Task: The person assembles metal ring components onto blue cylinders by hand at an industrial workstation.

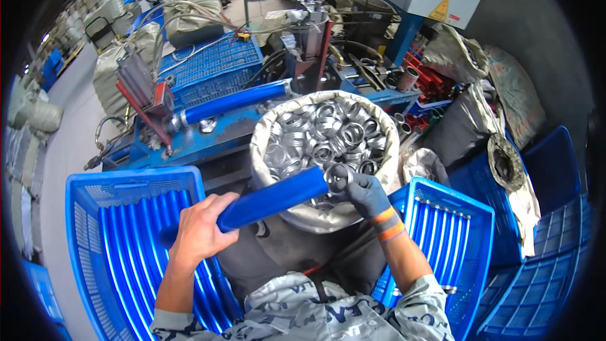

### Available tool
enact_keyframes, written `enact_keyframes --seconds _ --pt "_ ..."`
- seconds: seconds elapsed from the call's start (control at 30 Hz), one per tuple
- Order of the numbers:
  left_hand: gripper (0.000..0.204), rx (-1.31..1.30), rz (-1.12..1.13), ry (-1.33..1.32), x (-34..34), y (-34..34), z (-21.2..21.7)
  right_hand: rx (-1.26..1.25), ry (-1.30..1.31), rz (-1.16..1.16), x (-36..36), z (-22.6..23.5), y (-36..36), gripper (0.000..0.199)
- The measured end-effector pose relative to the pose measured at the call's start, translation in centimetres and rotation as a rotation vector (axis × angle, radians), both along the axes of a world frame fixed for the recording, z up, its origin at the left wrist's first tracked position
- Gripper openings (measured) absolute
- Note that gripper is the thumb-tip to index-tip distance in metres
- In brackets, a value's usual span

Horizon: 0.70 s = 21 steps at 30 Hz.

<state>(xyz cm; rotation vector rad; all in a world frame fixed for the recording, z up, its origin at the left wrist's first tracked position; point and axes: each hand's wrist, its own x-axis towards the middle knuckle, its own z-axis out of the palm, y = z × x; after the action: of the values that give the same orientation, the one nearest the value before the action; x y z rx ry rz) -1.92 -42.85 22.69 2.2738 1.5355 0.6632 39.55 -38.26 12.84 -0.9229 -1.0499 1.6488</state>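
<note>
The tube (278, 197) crosses the tub's (259, 145) near rim, its left end over the left crate's (132, 175) inner edge. The left hand (205, 224) has its fingers wrapped around it; the gloved right hand's (368, 194) fingers pinch a ring (339, 177) at its right end. Little room sideways — the right crate (451, 194) sits close by the right wrist. Beyond the tub, a second tube (240, 101) spans the surface (221, 141) — between two presses (144, 91).
</note>
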Motion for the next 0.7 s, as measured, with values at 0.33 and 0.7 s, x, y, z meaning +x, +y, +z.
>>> enact_keyframes --seconds 0.33,0.7 --pt "0.064 0.007 0.016 -0.038 -1.7 -0.4 0.3 0.167 -0.041 0.006 -2.5 2.5 0.1 0.077" --pt "0.064 0.025 0.014 -0.008 -2.4 -0.8 0.7 0.166 -0.276 0.164 -2.8 7.0 -0.2 0.098"
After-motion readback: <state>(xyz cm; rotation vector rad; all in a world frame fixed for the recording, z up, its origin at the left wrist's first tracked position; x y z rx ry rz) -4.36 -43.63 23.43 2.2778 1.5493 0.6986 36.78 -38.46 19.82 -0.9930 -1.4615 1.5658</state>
